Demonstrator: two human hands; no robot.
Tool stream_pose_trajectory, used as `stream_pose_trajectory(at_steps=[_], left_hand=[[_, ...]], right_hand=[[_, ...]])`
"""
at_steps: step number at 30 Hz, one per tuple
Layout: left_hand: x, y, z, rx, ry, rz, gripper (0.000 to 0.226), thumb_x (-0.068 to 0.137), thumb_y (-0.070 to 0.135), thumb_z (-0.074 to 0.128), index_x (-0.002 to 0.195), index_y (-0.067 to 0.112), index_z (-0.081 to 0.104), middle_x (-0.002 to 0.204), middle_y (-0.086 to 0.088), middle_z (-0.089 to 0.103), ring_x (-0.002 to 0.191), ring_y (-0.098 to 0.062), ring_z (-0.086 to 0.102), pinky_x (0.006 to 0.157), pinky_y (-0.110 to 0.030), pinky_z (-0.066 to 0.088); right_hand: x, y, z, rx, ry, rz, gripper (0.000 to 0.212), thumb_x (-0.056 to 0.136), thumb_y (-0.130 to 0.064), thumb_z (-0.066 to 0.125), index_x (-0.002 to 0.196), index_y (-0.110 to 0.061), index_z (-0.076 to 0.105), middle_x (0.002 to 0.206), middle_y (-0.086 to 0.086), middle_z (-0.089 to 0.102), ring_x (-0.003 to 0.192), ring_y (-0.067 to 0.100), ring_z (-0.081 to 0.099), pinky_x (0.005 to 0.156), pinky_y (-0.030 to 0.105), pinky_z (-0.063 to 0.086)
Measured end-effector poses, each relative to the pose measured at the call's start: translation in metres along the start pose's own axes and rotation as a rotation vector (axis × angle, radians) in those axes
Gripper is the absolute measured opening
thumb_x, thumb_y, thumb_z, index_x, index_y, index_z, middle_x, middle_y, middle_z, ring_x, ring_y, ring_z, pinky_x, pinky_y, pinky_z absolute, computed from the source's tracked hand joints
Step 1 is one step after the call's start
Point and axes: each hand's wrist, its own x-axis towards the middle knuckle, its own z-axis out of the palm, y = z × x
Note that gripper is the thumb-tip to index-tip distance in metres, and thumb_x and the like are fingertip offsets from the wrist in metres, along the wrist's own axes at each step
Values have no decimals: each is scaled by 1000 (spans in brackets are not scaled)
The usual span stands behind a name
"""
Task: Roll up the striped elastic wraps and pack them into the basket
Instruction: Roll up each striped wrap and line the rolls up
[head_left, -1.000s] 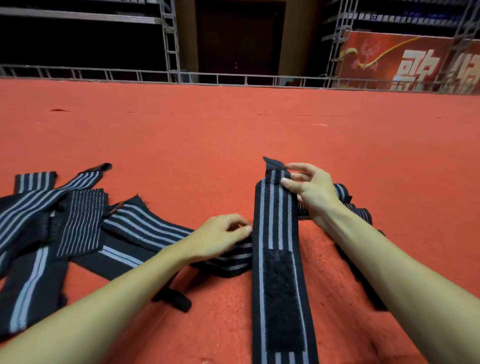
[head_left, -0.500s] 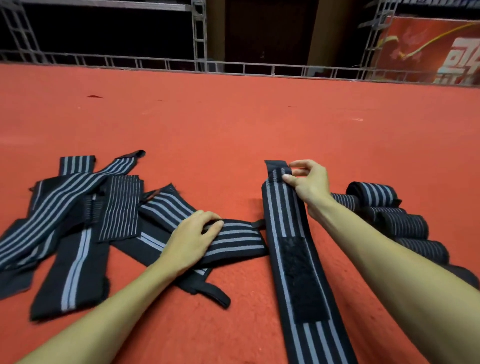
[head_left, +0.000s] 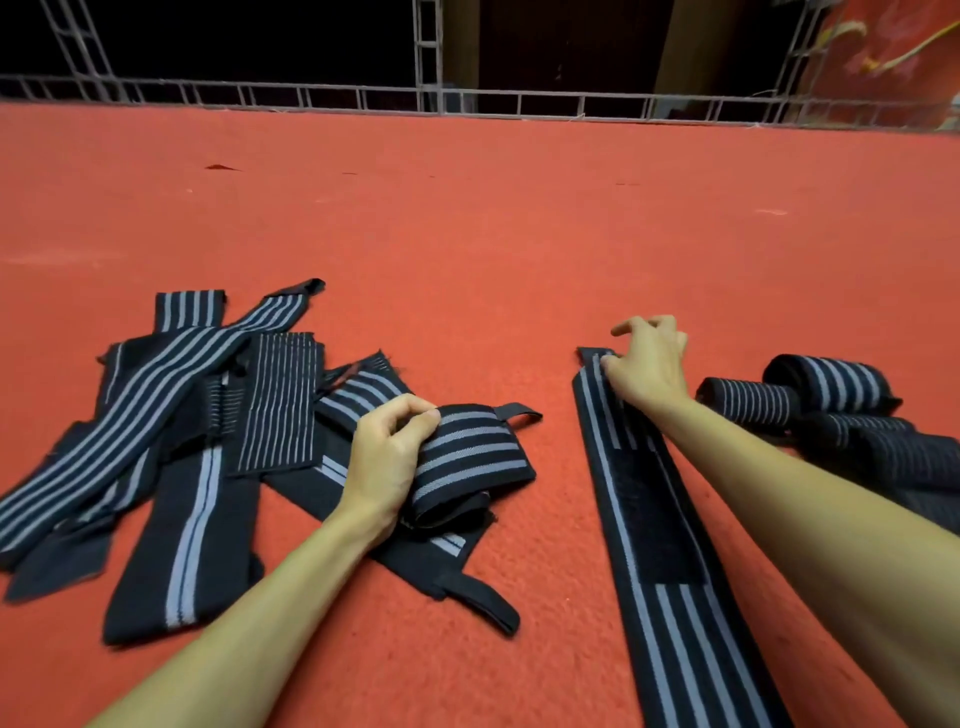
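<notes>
Lying flat on the red carpet, the long striped wrap is pinched at its far end by the right hand, fingers curled. The left hand grips a folded wrap just beside it. Several rolled wraps sit to the right, and loose wraps are piled on the left.

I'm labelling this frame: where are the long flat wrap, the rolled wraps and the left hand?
long flat wrap (head_left: 660, 519), head view, its black fastener patch.
rolled wraps (head_left: 831, 382), head view, farthest roll's stripes.
left hand (head_left: 382, 462), head view, its back.
</notes>
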Motion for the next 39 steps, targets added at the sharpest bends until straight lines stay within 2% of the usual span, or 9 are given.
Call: stream_pose_trajectory(at_steps=[6, 9, 13, 19, 26, 30, 34, 37, 39], left_hand=[[0, 1, 0, 4, -118, 21, 14, 80, 26, 58, 71, 17, 64, 65, 13, 61, 67, -3, 54, 64, -16, 42], [-6, 7, 0, 19, -185, 40, 13, 88, 17, 64, 76, 20, 67, 71, 13, 65, 71, 0, 57, 71, -16, 44], [-17, 22, -9, 20, -196, 9, 22, 88, 7, 62, 76, 23, 69, 74, 13, 67, 73, 5, 58, 72, -13, 44], [-45, 40, -32, -152, -74, -104, 28, 94, -1, 45, 99, 21, 61, 94, 0, 64, 91, -6, 61, 77, -25, 51], [-64, 34, -38, 165, -36, -208, 28, 94, 11, 48, 122, 12, 44, 95, -3, 62, 88, -18, 62, 88, -43, 52], [-79, 31, -30, 390, -138, -111, 26, 97, 14, 46, 122, 16, 52, 110, 3, 59, 103, -12, 56, 93, -25, 41], [-69, 38, -29, 268, -127, -154, 18, 98, 28, 45, 111, 20, 56, 107, -3, 63, 86, -13, 64, 87, -37, 49], [-56, 50, -27, 64, -122, -343, 52, 87, 58, 54, 116, 16, 44, 101, -4, 62, 72, -15, 65, 67, -36, 56], [-49, 58, -26, 103, -168, -408, 68, 76, 53, 71, 123, 19, 35, 98, -6, 65, 70, -14, 67, 59, -29, 55]], right_hand=[[-49, -49, -17, 70, -313, -377, 34, 97, -31, 53, 124, -12, 58, 125, 5, 59, 115, 19, 53, 97, 26, 36], [-78, -72, -28, 72, -584, -450, 38, 98, -43, 45, 110, -13, 65, 108, -1, 67, 102, 14, 60, 92, 29, 42], [-99, -86, -44, -87, -634, -544, 34, 85, -50, 64, 107, -23, 65, 86, -9, 64, 79, 6, 58, 73, 22, 44], [-139, -92, -72, 143, -861, -511, 14, 87, -23, 70, 88, -19, 57, 75, -10, 54, 70, 6, 48, 67, 20, 38], [-179, -85, -108, 385, -1104, -267, 29, 85, -1, 68, 105, -12, 51, 81, 2, 55, 70, 12, 56, 53, 18, 43], [-189, -81, -124, 296, -1287, -296, 24, 86, -2, 67, 106, -9, 55, 84, 3, 61, 75, 11, 62, 63, 22, 49], [-193, -78, -122, 210, -1314, -353, 19, 88, 1, 63, 101, -13, 62, 87, 1, 59, 77, 8, 59, 71, 23, 50], [-193, -82, -115, 92, -1267, -475, 23, 89, -9, 66, 108, -22, 66, 100, -6, 66, 91, 8, 61, 86, 23, 50], [-190, -88, -111, 42, -1269, -503, 24, 90, -16, 67, 113, -23, 67, 114, -7, 67, 104, 8, 62, 97, 25, 48]])
